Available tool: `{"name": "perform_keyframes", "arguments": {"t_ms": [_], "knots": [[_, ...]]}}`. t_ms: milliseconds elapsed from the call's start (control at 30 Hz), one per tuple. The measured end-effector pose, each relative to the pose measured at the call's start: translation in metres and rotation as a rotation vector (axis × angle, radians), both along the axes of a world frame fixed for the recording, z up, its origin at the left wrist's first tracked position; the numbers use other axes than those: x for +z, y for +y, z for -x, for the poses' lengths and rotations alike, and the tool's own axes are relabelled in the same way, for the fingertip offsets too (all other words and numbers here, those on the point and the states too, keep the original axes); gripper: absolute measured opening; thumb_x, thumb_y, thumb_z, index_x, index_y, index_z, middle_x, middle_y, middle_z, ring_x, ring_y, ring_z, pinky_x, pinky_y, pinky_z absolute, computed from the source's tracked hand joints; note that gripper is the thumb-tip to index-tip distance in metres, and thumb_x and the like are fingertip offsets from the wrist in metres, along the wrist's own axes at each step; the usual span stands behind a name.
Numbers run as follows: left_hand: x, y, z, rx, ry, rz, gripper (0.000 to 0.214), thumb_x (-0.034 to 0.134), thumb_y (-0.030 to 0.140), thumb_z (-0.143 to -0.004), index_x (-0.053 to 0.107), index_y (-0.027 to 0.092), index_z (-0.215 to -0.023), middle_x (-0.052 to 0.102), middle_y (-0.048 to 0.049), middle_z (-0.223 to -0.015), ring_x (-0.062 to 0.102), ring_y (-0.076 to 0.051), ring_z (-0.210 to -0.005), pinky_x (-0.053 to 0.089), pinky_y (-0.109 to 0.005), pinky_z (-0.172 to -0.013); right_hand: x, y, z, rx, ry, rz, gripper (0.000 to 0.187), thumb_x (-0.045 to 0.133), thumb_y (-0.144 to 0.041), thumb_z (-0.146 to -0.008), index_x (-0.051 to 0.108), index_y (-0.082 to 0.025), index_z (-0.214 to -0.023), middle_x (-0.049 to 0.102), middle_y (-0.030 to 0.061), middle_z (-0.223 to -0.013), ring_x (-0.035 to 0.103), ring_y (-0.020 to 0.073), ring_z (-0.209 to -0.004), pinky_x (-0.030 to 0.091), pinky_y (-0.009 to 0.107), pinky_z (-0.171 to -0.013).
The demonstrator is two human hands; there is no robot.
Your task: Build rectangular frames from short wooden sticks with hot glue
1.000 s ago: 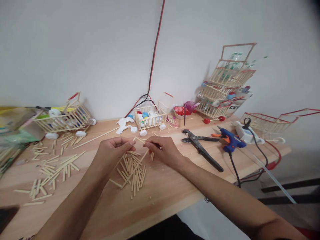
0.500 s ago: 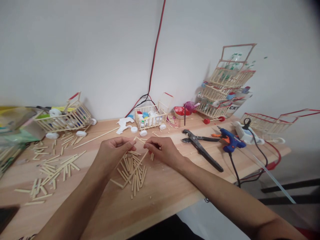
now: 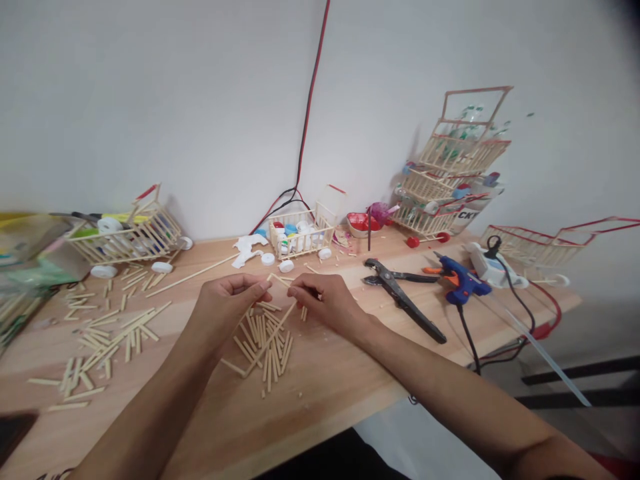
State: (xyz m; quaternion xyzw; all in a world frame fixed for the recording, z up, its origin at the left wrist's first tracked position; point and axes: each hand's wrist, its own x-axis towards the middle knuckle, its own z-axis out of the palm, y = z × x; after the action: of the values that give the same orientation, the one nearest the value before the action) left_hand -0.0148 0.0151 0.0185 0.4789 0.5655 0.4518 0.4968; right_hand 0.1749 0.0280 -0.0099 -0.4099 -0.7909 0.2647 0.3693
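Note:
My left hand (image 3: 227, 303) and my right hand (image 3: 325, 298) hover close together over a wooden table (image 3: 320, 393). Both are curled in a pinch. A thin wooden stick (image 3: 280, 279) spans the gap between their fingertips, held at each end. Right below the hands lies a loose pile of short cut sticks (image 3: 263, 343). One longer stick (image 3: 273, 333) leans diagonally across that pile.
More cut sticks (image 3: 107, 333) are scattered at the left. Small stick-built carts stand at the back: left cart (image 3: 127, 233), middle cart (image 3: 300, 235), stacked carts (image 3: 453, 177), right cart (image 3: 545, 243). Black cutters (image 3: 403, 298) and a blue glue gun (image 3: 463, 280) lie to the right. Bottle caps (image 3: 277, 261) sit nearby.

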Motion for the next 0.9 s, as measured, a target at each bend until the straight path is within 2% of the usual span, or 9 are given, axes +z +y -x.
{"name": "perform_keyframes", "arguments": {"t_ms": [200, 467, 900], "knots": [[-0.0011, 0.0013, 0.0010, -0.006, -0.008, 0.010, 0.024, 0.078, 0.037, -0.060, 0.071, 0.016, -0.070, 0.068, -0.0010, -0.063, 0.057, -0.010, -0.057, 0.042, -0.020, -0.055, 0.0000, 0.0001, 0.0004, -0.003, -0.013, 0.007, 0.021, 0.053, -0.027, -0.090, 0.065, -0.017, -0.076, 0.062, -0.0018, -0.064, 0.049, 0.0081, -0.056, 0.035, 0.020, -0.055], [0.0019, -0.0009, -0.0008, 0.005, -0.013, 0.021, 0.023, 0.078, 0.037, -0.058, 0.071, 0.016, -0.068, 0.068, -0.0012, -0.061, 0.058, -0.012, -0.056, 0.043, -0.021, -0.055, -0.0002, 0.0003, 0.0002, 0.000, -0.014, 0.015, 0.022, 0.053, -0.028, -0.090, 0.064, -0.016, -0.076, 0.061, -0.0017, -0.063, 0.049, 0.0080, -0.056, 0.034, 0.019, -0.054], [-0.0040, 0.0015, 0.0010, 0.016, -0.011, -0.006, 0.026, 0.079, 0.038, -0.057, 0.072, 0.016, -0.068, 0.068, -0.0020, -0.061, 0.057, -0.012, -0.056, 0.043, -0.021, -0.054, 0.0000, -0.0002, 0.0009, -0.012, -0.040, 0.016, 0.023, 0.052, -0.028, -0.090, 0.064, -0.016, -0.075, 0.061, -0.0020, -0.062, 0.049, 0.0081, -0.055, 0.033, 0.020, -0.055]]}}
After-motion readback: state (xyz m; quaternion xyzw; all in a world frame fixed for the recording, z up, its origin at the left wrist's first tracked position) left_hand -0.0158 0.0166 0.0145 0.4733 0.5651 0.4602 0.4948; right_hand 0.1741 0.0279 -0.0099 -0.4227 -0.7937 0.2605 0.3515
